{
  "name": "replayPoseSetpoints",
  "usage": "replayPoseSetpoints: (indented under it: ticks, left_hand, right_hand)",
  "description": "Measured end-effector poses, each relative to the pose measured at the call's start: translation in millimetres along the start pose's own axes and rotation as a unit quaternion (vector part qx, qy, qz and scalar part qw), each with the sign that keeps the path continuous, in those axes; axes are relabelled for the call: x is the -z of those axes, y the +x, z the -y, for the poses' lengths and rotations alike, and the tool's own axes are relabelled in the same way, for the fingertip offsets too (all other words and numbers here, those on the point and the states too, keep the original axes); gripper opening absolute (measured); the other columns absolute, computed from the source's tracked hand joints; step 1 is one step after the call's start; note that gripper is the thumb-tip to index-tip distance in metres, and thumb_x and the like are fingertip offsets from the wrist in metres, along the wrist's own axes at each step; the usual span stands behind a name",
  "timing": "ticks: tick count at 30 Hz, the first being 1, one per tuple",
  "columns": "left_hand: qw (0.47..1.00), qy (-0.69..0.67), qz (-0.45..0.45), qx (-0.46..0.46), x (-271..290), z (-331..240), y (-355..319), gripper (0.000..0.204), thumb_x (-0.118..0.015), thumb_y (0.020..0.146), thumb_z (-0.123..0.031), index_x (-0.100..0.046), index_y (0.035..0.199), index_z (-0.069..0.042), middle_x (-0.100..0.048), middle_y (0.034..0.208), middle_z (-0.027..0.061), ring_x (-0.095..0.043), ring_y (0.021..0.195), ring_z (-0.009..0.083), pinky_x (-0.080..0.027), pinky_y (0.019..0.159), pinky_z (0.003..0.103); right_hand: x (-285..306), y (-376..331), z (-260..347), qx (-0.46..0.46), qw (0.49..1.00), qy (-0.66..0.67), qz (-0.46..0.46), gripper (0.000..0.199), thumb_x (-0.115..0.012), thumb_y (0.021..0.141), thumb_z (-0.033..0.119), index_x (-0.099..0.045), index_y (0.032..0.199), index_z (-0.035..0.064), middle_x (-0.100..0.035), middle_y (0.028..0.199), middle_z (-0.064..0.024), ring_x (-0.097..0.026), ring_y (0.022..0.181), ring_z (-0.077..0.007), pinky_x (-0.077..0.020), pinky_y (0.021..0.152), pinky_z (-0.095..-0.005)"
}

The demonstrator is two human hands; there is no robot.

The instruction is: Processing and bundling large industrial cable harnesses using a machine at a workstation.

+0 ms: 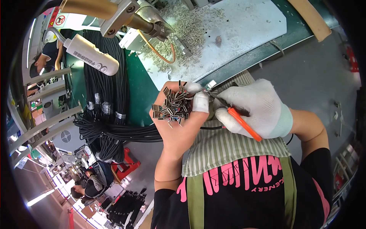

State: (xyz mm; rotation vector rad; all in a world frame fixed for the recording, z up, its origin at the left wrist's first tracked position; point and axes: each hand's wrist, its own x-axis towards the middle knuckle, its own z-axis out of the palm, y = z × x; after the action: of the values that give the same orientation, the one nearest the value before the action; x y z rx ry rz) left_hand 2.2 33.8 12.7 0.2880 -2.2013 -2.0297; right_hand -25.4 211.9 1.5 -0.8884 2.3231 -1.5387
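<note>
My left hand point(179, 133), with white covers on its thumb and a finger, is closed around a bunch of cable ends with small metal connectors point(173, 106). Its thumb and covered finger pinch one cable end beside a pale connector point(211, 84). My right hand point(263, 107) wears a white knit glove and grips orange-handled hand cutters point(244, 124). Their dark jaws point at that cable end, close to the left thumb; whether they touch it is hard to make out. From under my left hand, black cables point(141, 133) run left to the bench.
Long black cable bundles point(103, 72) lie on the green bench point(137, 72). A pale board point(248, 26) carries many small metallic bits point(190, 26) under a machine head point(152, 28). A white lamp point(91, 55) hangs at left. A red stool point(127, 164) and two people are farther left.
</note>
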Motion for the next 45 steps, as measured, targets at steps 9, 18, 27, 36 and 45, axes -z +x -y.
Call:
replayPoseSetpoints:
  ticks: [9,18,27,36,45]
  left_hand:
    - [0.992,0.105,0.022,-0.058,7,12,-1,0.022,-0.073,0.075,0.002,-0.058,0.09,0.0,-0.061,0.08,-0.0006,-0.053,0.071,0.0035,-0.045,0.064,0.019]
    - [0.989,-0.017,0.013,0.147,15,26,23,0.015,-0.072,0.079,-0.003,-0.059,0.086,-0.001,-0.059,0.075,-0.0009,-0.052,0.063,0.0051,-0.042,0.056,0.021]
    - [0.974,-0.135,-0.001,0.182,31,44,75,0.007,-0.065,0.082,-0.004,-0.058,0.084,-0.002,-0.05,0.066,-0.0007,-0.041,0.051,0.0079,-0.031,0.047,0.024]
    - [0.973,-0.079,0.086,0.197,30,43,113,0.009,-0.064,0.082,-0.003,-0.056,0.078,-0.002,-0.048,0.06,-0.0005,-0.04,0.049,0.0082,-0.03,0.046,0.025]
    - [0.972,-0.036,0.123,0.198,35,36,126,0.01,-0.066,0.08,-0.001,-0.057,0.077,-0.001,-0.052,0.061,0.0005,-0.046,0.05,0.0089,-0.033,0.046,0.024]
  right_hand:
    - [-4,5,-2,-0.044,0.997,-0.06,-0.023,0.01,-0.067,0.076,0.011,-0.061,0.078,0.0028,-0.053,0.06,-0.0117,-0.056,0.053,-0.0261,-0.0439,0.051,-0.0335]
    - [-10,17,-26,-0.075,0.995,0.057,0.045,0.017,-0.063,0.082,0.015,-0.058,0.076,0.0009,-0.049,0.058,-0.0121,-0.049,0.048,-0.0225,-0.0415,0.05,-0.031]
    - [14,58,-39,-0.091,0.991,0.01,-0.099,0.023,-0.06,0.087,0.023,-0.059,0.079,0.0011,-0.052,0.055,-0.0042,-0.051,0.046,-0.0097,-0.0407,0.045,-0.0253]
    - [-10,94,-73,-0.102,0.983,0.143,-0.053,0.027,-0.06,0.087,0.026,-0.059,0.078,0.001,-0.054,0.057,-0.0041,-0.054,0.045,-0.0102,-0.0413,0.042,-0.0246]
    - [5,127,-72,-0.232,0.94,0.249,0.039,0.034,-0.06,0.086,0.03,-0.057,0.073,-0.0009,-0.059,0.059,-0.0087,-0.06,0.047,-0.0154,-0.0459,0.042,-0.0265]
